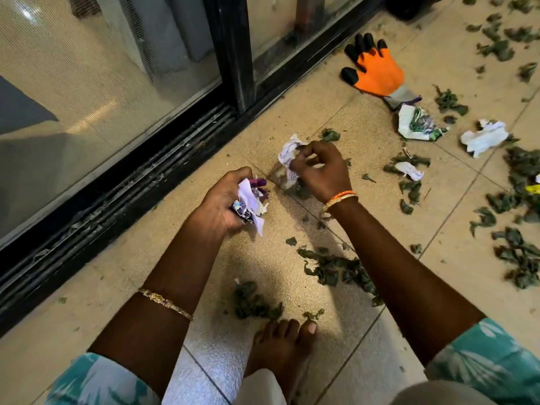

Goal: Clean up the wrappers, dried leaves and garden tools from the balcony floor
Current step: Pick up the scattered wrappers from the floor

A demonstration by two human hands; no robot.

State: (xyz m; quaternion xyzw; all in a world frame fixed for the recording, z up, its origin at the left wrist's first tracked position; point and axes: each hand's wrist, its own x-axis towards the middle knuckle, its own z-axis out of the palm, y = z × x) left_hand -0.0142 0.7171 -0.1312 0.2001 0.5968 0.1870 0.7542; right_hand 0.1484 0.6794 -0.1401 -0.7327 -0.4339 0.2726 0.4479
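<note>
Right hand (pixel 320 168) is pinching a crumpled wrapper (pixel 287 154) just off the floor tiles (pixel 365 135), left hand (pixel 225 200) is clutching a gathered wad (pixel 251 204); best shaking loose dried leaves (pixel 333 268) off before bunching it in.

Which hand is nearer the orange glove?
Right. The right hand, pinching a crumpled wrapper, lies below-left of the orange glove. The left hand, gripping wrappers, is farther left and lower.
</note>
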